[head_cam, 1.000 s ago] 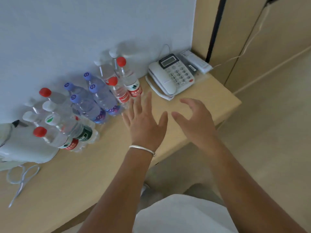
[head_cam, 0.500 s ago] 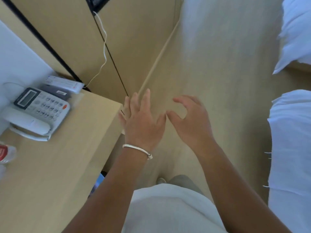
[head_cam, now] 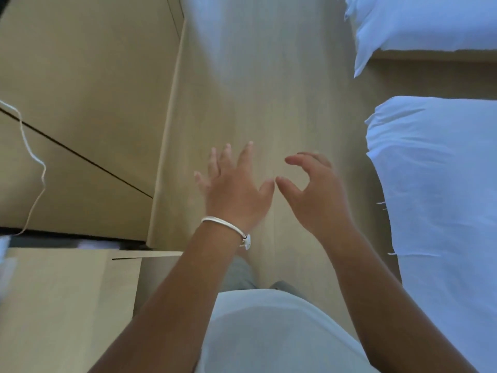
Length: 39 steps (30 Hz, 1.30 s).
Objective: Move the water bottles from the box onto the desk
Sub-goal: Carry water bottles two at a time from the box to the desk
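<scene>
desk [head_cam: 61, 305] edge lower left, left hand [head_cam: 236, 195], right hand [head_cam: 314, 195] empty

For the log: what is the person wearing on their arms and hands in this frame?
Both forearms are bare, with no sleeves or gloves in view. The left hand has a thin white bracelet around its wrist, with a small pale piece hanging at its inner side. The right hand wears nothing: no ring, watch or band is visible.

Open floor [head_cam: 269, 90] is seen ahead btwn wall panels [head_cam: 80, 103] on left & white beds [head_cam: 443, 197] on right; desk corner [head_cam: 67, 305] is set at lower left.
</scene>
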Available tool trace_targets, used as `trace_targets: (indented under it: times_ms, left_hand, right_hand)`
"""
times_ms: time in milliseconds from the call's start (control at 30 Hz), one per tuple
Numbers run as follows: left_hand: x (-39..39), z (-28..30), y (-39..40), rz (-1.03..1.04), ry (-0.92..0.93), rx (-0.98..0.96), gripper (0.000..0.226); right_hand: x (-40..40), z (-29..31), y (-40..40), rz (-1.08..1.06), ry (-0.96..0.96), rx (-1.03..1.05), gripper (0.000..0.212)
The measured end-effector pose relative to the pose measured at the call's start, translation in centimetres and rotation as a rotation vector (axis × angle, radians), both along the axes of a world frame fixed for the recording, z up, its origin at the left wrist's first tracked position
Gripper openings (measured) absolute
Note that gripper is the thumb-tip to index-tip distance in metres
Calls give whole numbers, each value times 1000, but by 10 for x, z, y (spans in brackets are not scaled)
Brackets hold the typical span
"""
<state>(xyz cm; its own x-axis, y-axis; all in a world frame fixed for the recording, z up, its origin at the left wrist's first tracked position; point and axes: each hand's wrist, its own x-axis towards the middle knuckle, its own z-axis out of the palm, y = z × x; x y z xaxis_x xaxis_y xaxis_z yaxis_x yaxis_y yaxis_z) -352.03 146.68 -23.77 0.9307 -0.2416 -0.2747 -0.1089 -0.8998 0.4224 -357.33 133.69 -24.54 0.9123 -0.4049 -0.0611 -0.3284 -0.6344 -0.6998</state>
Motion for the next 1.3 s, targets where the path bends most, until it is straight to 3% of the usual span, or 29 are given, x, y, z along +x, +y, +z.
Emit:
trace_targets:
  times_ms: [367,567,933,1300]
  left_hand:
    - [214,12,-76,-98,-24,37,71]
    - [285,22,-115,-95,-18,14,70]
    - [416,7,-271,-133,12,85,73]
    - [548,21,-400,-78,20,96,73]
  right_hand:
    - [198,12,-68,-20,34,-64,37]
    - [262,14,-113,-51,30,-55,38]
    - [400,-13,-274,-33,-1,-71,36]
    - [546,5,-417,10,-54,-107,34]
